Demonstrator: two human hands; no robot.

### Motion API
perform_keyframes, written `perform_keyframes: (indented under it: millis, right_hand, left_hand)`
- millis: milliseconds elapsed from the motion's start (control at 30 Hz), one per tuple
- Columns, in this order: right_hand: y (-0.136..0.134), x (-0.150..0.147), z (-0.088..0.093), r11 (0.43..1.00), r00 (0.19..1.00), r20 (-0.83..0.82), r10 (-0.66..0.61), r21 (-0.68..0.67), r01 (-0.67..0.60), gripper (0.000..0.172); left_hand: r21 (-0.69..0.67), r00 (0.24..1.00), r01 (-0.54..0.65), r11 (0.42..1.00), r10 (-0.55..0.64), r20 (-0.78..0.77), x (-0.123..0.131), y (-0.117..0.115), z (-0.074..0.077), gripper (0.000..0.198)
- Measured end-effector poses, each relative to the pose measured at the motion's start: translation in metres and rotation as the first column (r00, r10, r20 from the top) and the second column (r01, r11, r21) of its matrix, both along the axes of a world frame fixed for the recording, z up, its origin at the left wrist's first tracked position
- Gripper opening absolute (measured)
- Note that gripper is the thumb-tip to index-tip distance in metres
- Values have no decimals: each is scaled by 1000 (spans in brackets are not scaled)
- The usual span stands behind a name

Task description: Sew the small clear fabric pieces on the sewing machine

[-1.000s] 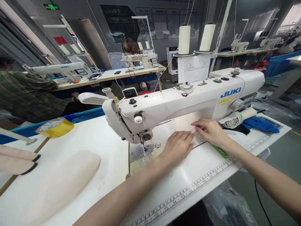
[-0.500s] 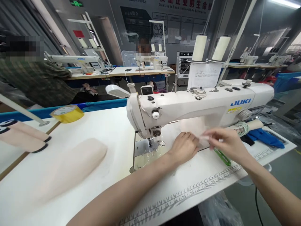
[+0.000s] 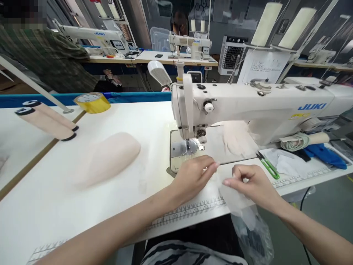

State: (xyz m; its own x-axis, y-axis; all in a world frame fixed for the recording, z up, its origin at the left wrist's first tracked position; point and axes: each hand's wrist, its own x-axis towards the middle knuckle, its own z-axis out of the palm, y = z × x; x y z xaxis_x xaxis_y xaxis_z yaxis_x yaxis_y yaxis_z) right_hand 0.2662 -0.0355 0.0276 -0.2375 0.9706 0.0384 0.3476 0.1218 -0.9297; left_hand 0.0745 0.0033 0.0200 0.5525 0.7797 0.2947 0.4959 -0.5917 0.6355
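Observation:
A thin, sheer pale piece of fabric (image 3: pixel 234 197) hangs from my pinched right hand (image 3: pixel 255 186) at the table's front edge. My left hand (image 3: pixel 194 178) is closed just left of it, thumb and fingertips pinched on the fabric's upper edge. Behind both hands stands a white sewing machine (image 3: pixel 248 101), its needle area just beyond my left hand. Under the machine's arm lies a loose pile of pale pink fabric (image 3: pixel 237 138). Green thread snips (image 3: pixel 268 165) rest beyond my right hand. A curved sheer beige fabric piece (image 3: pixel 116 158) lies flat on the table at left.
Two beige thread cones (image 3: pixel 48 123) and a roll of yellow tape (image 3: pixel 93 103) lie at the back left. White cloth (image 3: pixel 286 162), a blue cloth (image 3: pixel 325 156) and a coiled green cord (image 3: pixel 295 142) are at right. A clear plastic bag (image 3: pixel 256 235) hangs below the edge. A co-worker (image 3: pixel 46 59) sits far left.
Both hands have come from beside the machine's arm toward the table's front edge, with the sheer fabric between them. The pink pile stays under the arm. My view has tilted down.

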Motion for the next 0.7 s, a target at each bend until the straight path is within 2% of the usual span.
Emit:
perform_keyframes:
  millis: [67, 133, 167, 200, 267, 300, 367, 400, 433, 500, 533, 567, 600, 700]
  right_hand:
    - [5, -18, -5, 997, 998, -49, -41, 60, 44, 49]
    - [9, -37, -7, 995, 993, -104, -61, 71, 68, 51]
    - [11, -46, -7, 996, 990, -131, -56, 64, 65, 51]
    - [13, -54, -7, 998, 986, -160, -42, 49, 50, 52]
    - [16, -65, -4, 1000, 977, -215, 11, 10, -9, 53]
    - [18, -68, -2, 999, 971, -236, 46, -15, -51, 54]
    - [23, -69, 1, 984, 957, -261, 129, -85, -156, 57]
    - [26, -67, 3, 964, 945, -268, 189, -135, -231, 57]
    - [29, -65, 4, 928, 924, -281, 259, -192, -318, 57]
    - [36, -61, 5, 814, 858, -329, 394, -308, -492, 55]
    - [39, -59, 4, 758, 828, -350, 438, -352, -550, 53]
    - [42, -59, 3, 722, 812, -352, 466, -379, -578, 51]
    - [45, -60, 1, 713, 812, -331, 481, -391, -582, 50]
    - [53, -64, -5, 767, 842, -213, 496, -347, -540, 46]
  left_hand:
    - [-178, 985, -62, 982, 89, 147, -15, -20, 8, 39]
    - [-281, 978, -75, 957, 126, 167, -22, -36, 12, 35]
    - [-315, 978, -87, 945, 141, 153, -23, -42, 12, 39]
    - [-340, 977, -103, 935, 160, 144, -24, -46, 12, 42]
    - [-380, 965, -112, 918, 193, 180, -29, -50, 11, 30]
    - [-408, 955, -93, 908, 197, 220, -34, -50, 10, 23]
    - [-509, 937, 0, 861, 179, 301, -48, -46, 13, 26]
    - [-583, 927, 67, 810, 165, 336, -57, -43, 15, 30]
    - [-664, 920, 146, 734, 146, 363, -65, -39, 17, 34]
    - [-783, 924, 264, 563, 84, 372, -80, -31, 21, 41]
    - [-816, 935, 282, 505, 46, 351, -85, -26, 23, 45]
    - [-832, 947, 275, 482, 14, 321, -88, -22, 23, 49]
    - [-831, 957, 252, 496, -3, 289, -89, -19, 23, 50]
    - [-766, 956, 205, 610, 45, 292, -79, -11, 18, 31]
